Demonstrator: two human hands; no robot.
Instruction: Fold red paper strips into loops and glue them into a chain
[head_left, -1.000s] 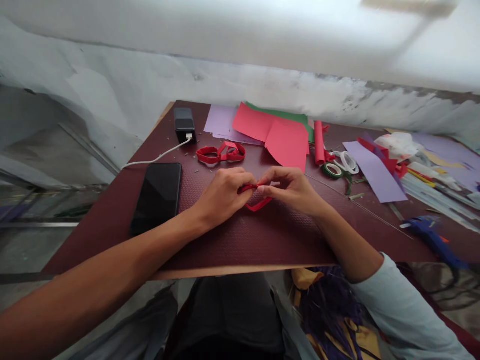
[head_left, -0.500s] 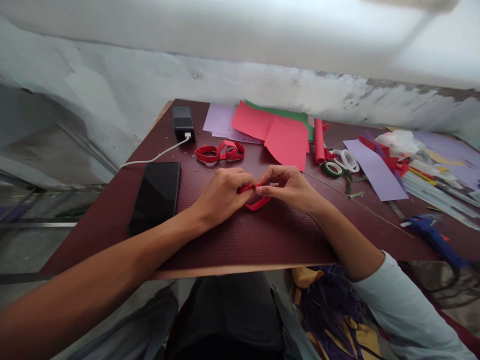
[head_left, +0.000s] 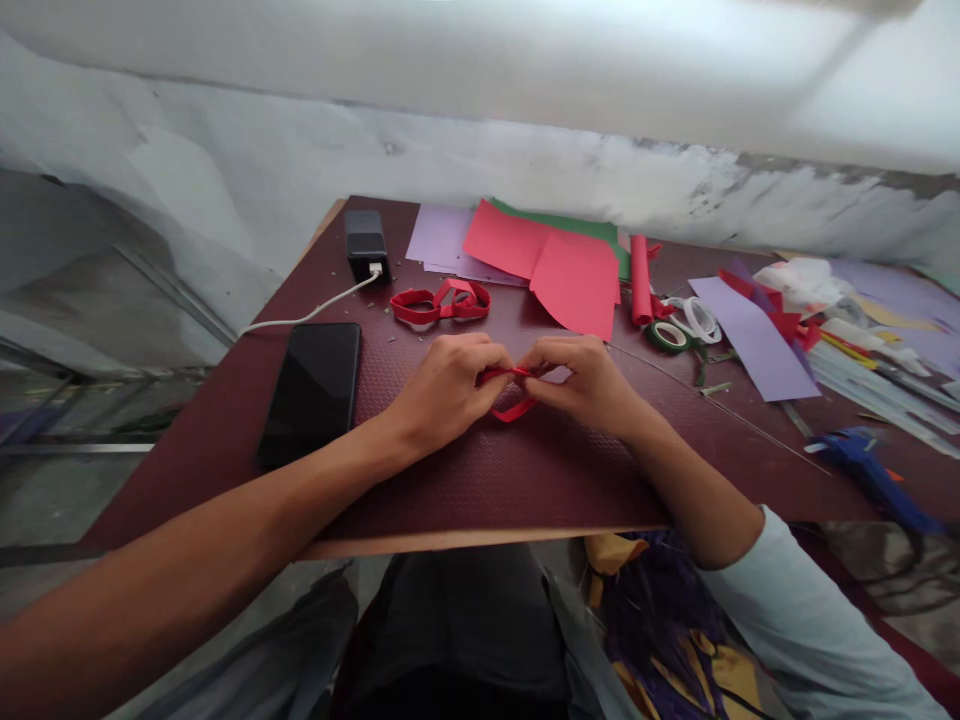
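A thin red paper strip [head_left: 514, 411], bent into a loop, is pinched between my two hands above the dark red table [head_left: 480, 490]. My left hand [head_left: 457, 388] grips its left side, fingers closed. On the other side, my right hand [head_left: 581, 378] pinches the strip between thumb and fingers, its fingertips almost touching those of my left hand. Part of the loop hangs below the fingertips, and the rest is hidden by them. Behind my left hand lie red folded paper loops [head_left: 441, 302], joined together.
A black phone [head_left: 311, 392] lies left, near a power bank [head_left: 366, 245] with a white cable. Red sheets [head_left: 576, 280] lie at the back. Right are a red roll [head_left: 640, 280], green tape [head_left: 666, 337], a lilac sheet [head_left: 754, 340], a thin wire and a blue glue gun [head_left: 874, 475].
My right hand has shifted slightly, its thumb and fingers now closer together on the strip. My left hand has hardly moved and keeps its grip.
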